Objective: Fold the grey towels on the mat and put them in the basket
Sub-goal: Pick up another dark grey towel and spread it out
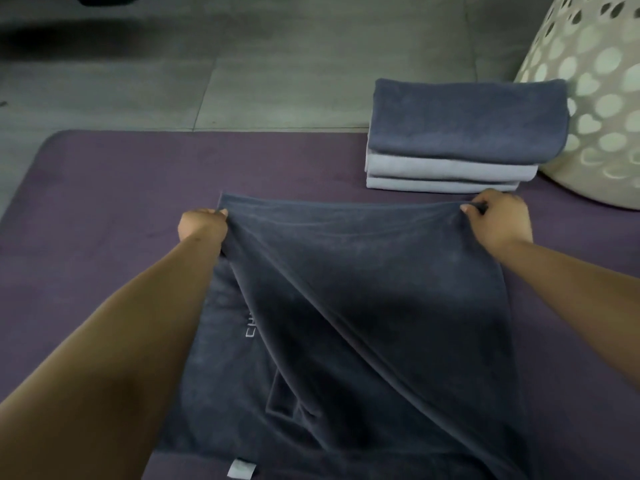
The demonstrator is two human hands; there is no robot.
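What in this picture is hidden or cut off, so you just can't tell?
- Basket, head view: top and right side cut off by the frame; inside unseen.
- Pale lettering on the dark towel: a lifted fold covers most of it.
- Fingertips of left hand and right hand: tucked into the towel's edge.
- Folded stack: layers hidden, towel count unclear.

basket (595,109): cut off right | dark towel (363,306): near end off-frame | embroidery (250,327): part-hidden

- On the dark grey towel (363,306) I hold, pale embroidered letters show just right of my left forearm (138,323); a fold covers most, and I read only what looks like "CH".
- A small pale tag (241,468) on the towel's near edge shows nothing legible.
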